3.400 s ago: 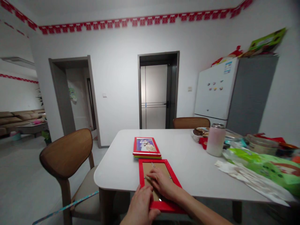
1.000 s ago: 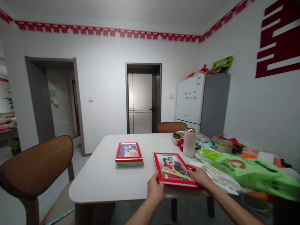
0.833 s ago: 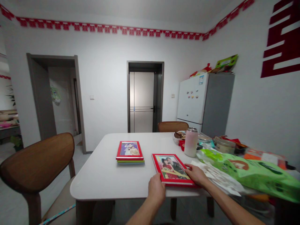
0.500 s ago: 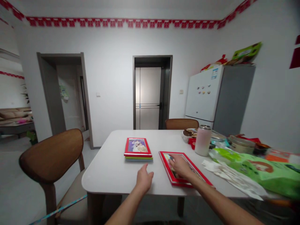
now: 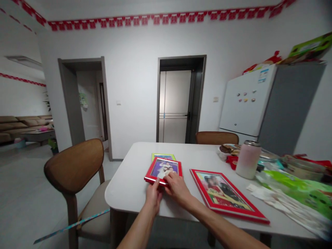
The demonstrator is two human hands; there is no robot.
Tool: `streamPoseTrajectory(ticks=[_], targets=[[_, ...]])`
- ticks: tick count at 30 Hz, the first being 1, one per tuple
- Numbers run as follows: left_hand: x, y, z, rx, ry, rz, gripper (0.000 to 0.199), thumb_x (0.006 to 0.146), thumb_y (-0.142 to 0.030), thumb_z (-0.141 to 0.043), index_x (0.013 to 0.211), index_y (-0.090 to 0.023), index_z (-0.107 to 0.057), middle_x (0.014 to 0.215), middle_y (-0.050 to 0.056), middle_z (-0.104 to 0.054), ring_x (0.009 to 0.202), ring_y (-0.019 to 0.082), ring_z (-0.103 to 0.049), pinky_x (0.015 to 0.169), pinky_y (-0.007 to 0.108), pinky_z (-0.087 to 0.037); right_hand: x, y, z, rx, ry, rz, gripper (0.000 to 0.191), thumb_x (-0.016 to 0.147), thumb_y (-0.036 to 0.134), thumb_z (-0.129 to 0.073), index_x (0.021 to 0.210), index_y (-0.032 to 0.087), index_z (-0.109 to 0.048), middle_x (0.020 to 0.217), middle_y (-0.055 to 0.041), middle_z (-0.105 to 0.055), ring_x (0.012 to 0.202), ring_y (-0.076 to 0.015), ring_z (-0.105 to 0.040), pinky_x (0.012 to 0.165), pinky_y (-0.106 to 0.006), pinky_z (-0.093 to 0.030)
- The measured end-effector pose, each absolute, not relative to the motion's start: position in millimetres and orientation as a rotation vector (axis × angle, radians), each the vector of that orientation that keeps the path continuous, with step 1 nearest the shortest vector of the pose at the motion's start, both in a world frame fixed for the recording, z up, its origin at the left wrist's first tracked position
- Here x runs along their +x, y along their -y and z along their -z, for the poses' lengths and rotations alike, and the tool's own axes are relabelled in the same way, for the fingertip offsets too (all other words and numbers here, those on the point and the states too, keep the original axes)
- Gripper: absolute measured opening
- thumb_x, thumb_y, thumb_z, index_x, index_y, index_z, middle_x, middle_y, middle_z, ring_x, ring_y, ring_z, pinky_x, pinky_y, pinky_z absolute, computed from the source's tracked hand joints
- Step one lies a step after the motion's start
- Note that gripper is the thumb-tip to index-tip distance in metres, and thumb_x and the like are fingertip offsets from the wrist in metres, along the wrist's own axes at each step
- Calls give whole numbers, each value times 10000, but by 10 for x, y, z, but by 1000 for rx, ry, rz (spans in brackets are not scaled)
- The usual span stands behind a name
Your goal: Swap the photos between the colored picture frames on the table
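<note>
My left hand (image 5: 153,197) pinches the near edge of a small red photo frame (image 5: 149,175), its thumb on top. At the frame's near right corner, my right hand (image 5: 177,188) grips it with the fingers over the picture. The small frame is tilted and partly covers a green photo frame (image 5: 163,155) that lies behind it on the table. To the right, a larger red photo frame (image 5: 201,188) lies flat, picture side up, apart from both hands.
The white table (image 5: 129,173) also bears a pink and white bottle (image 5: 248,160), white cloth gloves (image 5: 280,204), a green plastic package (image 5: 302,190) and food containers at the right. Brown chairs stand at the left (image 5: 77,169) and the far side (image 5: 217,137).
My right hand has left the larger red frame and joined my left hand at the small red frame. That frame has shifted towards me, uncovering part of the green one. The view has turned left.
</note>
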State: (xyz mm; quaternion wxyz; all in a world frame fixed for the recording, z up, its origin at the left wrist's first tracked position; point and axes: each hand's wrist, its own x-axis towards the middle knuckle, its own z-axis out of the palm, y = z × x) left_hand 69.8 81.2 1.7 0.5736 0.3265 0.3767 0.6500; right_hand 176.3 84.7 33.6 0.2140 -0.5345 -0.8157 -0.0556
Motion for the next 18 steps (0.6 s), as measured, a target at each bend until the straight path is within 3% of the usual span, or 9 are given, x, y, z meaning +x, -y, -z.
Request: streamPoseTrajectory(ticks=[4,7,12,15,18], targets=[[715,-460,-137,824,-879,-1702,349,722,-307,-527,1028,-142,-500,977,76,-613,904,197,-568,781,283,-437,1760,-395,-354,-1220,2088,-263,333,625,174,-528,956,196,-554,1073,-85,-512,1012,-222,-439,873,-365,-339],[743,-127,-251,1110,-1073,-1741,382,723,-325,-514,1048,-124,-504,997,95,-612,930,225,-557,825,304,-422,1801,-189,-474,-1033,1770,-766,483,674,295,-511,1145,209,-445,1236,-82,-426,1124,-214,-389,935,-382,-309],[765,253,-269,1937,-1121,-1539,429,804,-229,-383,1224,-141,-370,1250,97,-430,1150,210,-382,954,321,-333,1963,2,-651,-857,1202,-1218,580,761,482,-363,1282,265,-229,1238,-57,-449,1080,-187,-464,851,-349,-407],[751,330,-132,2443,-1097,-1297,490,779,-133,-375,1264,-149,-309,1313,87,-326,1205,209,-280,988,341,-292,2074,101,-618,-861,1095,-1303,596,733,514,-387,1259,249,-296,1112,-78,-561,958,-216,-553,786,-366,-449],[773,357,77,2730,-1122,-1116,506,781,-108,-384,1270,-199,-296,1295,84,-344,1189,214,-294,958,329,-341,2153,175,-524,-917,1050,-1376,568,665,442,-503,1175,205,-428,965,-94,-637,867,-247,-594,772,-401,-447]])
